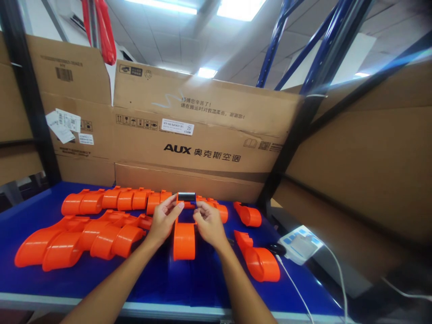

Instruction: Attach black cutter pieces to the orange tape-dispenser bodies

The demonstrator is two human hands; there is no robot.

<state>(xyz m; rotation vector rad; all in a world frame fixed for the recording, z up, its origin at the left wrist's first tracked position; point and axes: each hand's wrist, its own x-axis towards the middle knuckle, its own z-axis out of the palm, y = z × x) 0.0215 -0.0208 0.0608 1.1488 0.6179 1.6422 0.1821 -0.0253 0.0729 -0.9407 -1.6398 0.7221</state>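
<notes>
Above the middle of the table I hold an orange plastic part (184, 241) with a wide curved loop at its lower end. A black strip with a pale, comb-like toothed edge (186, 196) lies across its upper end. My left hand (166, 219) is closed on the left side of the part, thumb on its face. On the right side, my right hand (209, 223) is closed with fingers bent against the part near the strip's end. A small dark blue bit shows by those fingertips; its kind is unclear.
Rows of similar orange parts (97, 236) lie at the left and behind my hands. More orange parts (263, 264) lie at the right, near a white power strip (300, 244) with cables. Cardboard panels (202, 139) wall the blue table (135, 288).
</notes>
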